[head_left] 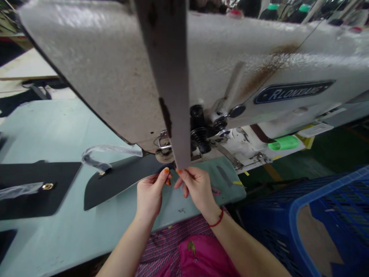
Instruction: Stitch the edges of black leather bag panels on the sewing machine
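Note:
A black flat leather-like piece [121, 181] lies on the pale green table [57, 127], its right end under the needle area of a white sewing machine [230, 65]. My left hand [151, 194] pinches the near edge of the black piece close to the needle. My right hand [196, 188] is closed in a pinch right beside it, at the foot of a grey strip [170, 77] that hangs down in front of the machine. A clear plastic wrap [100, 156] covers a metal fitting on the piece's left end.
Another black piece with a brass clasp [47, 186] lies at the left. A blue plastic crate [323, 215] stands at the lower right beside the table. A green thread cone [284, 143] lies behind the machine.

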A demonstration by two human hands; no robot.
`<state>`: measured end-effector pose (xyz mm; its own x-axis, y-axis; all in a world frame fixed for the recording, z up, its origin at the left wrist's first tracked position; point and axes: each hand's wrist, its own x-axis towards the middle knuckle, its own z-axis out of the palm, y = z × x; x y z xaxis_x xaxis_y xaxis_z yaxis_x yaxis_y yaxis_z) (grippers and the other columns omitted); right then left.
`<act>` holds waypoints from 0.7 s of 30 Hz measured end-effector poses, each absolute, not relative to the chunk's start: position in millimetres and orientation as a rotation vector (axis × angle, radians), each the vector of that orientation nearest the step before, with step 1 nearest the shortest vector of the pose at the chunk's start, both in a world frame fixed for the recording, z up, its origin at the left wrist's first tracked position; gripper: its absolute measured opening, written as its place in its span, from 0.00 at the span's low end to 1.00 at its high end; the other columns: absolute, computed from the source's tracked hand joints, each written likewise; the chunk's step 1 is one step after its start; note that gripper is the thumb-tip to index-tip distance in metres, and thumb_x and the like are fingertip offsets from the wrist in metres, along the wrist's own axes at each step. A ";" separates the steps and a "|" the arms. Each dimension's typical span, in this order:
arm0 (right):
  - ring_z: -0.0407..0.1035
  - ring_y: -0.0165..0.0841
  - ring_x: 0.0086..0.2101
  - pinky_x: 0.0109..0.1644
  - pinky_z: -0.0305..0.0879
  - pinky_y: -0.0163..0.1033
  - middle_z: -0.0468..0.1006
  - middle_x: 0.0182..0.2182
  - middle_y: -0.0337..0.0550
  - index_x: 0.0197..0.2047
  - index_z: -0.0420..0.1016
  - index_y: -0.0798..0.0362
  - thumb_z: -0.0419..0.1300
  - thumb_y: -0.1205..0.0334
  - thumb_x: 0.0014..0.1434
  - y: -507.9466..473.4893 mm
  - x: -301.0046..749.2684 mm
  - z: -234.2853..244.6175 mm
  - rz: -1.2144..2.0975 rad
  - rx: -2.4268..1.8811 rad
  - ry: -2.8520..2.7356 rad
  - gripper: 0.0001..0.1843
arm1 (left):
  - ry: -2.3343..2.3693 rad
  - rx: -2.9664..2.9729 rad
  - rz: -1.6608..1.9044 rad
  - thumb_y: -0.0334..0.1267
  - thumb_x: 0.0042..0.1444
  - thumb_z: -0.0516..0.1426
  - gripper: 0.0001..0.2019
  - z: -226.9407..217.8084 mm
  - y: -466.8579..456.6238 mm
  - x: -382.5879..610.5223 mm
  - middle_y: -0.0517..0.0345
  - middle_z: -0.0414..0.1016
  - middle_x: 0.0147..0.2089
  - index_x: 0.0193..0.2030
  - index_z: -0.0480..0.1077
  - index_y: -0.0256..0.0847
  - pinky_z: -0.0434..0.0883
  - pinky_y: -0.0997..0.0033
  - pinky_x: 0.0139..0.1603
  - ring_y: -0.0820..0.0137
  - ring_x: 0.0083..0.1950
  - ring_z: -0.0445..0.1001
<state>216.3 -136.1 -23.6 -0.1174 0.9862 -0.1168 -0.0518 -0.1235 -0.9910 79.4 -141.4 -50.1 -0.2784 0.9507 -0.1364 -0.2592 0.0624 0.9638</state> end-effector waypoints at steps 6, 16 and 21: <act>0.55 0.20 0.12 0.16 0.44 0.27 0.74 0.17 0.36 0.25 0.72 0.56 0.67 0.49 0.52 -132.7 189.7 -22.7 1.717 -1.045 -0.618 0.18 | 1.221 0.712 1.449 0.44 0.50 0.67 0.13 -49.6 -142.7 80.4 0.59 0.73 0.25 0.28 0.75 0.34 0.65 0.76 0.28 0.76 0.26 0.67; 0.56 0.20 0.12 0.16 0.47 0.27 0.73 0.16 0.36 0.23 0.71 0.56 0.67 0.51 0.50 -133.2 185.4 -25.0 1.734 -0.990 -0.542 0.17 | 1.065 0.535 1.390 0.43 0.48 0.68 0.14 -39.1 -143.7 85.3 0.59 0.69 0.22 0.26 0.73 0.34 0.66 0.77 0.25 0.76 0.24 0.66; 0.59 0.21 0.12 0.16 0.52 0.26 0.72 0.15 0.35 0.23 0.69 0.55 0.66 0.51 0.51 -133.2 186.2 -23.6 1.684 -1.037 -0.620 0.17 | 1.072 0.456 1.350 0.47 0.42 0.70 0.18 -33.7 -137.3 81.4 0.59 0.68 0.22 0.24 0.72 0.34 0.66 0.74 0.26 0.75 0.25 0.66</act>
<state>186.2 -133.2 -23.6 -0.1106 0.9340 -0.3398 -0.4903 -0.3486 -0.7988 81.4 -137.3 -33.7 -0.1312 0.9264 -0.3529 -0.5539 0.2267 0.8011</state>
